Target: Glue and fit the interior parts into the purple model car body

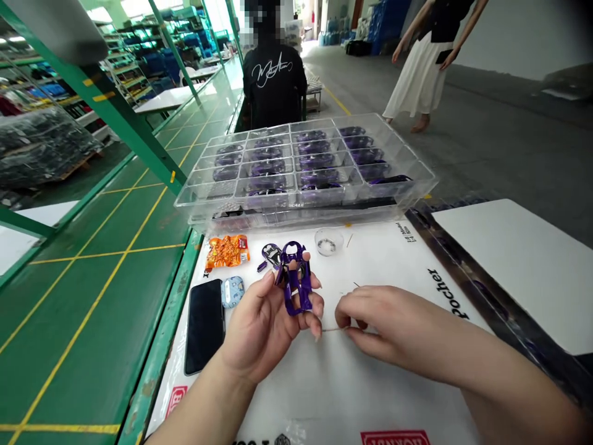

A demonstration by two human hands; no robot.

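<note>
A purple toy car body frame (298,287) with open window gaps rests in my left hand (273,321), fingers curled round it and palm turned up. My right hand (384,315) pinches a thin stick (331,329), like a toothpick, whose tip points left toward my left fingertips. Just behind the purple frame lies a black and purple car part (272,253) with a small purple piece (262,266) beside it. A small clear cup (328,242) with a little pale content stands beyond my hands. To its right lies another thin stick (349,240).
Clear divided trays (296,201) of purple car shells stand at the back of the white work surface (370,259). On the left are an orange snack packet (227,251), a phone (204,327) and a patterned earphone case (232,292). One person sits ahead; another stands at right.
</note>
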